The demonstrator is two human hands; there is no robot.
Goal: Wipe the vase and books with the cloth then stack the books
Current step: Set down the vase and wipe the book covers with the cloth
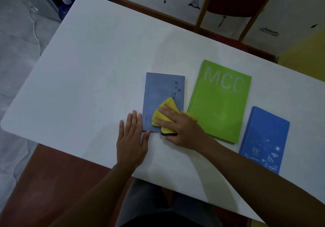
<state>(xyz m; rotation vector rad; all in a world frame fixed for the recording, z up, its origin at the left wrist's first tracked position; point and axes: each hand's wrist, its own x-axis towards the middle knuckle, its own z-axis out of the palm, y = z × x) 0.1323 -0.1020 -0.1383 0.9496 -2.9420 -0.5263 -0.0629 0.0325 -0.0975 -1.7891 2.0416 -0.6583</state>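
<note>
On the grey-blue book (162, 89), right hand (179, 128) presses yellow cloth (169, 104) flat-fingered; left hand (131, 139) lies straight-fingered alongside; green book (219, 107) reads "MCC".

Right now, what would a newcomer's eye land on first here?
The bright green book marked MCC, flat on the white table right of centre. Then the yellow cloth under the right hand, pressed onto the grey-blue book at centre, with the left hand flat beside it. A blue book lies far right.
</note>
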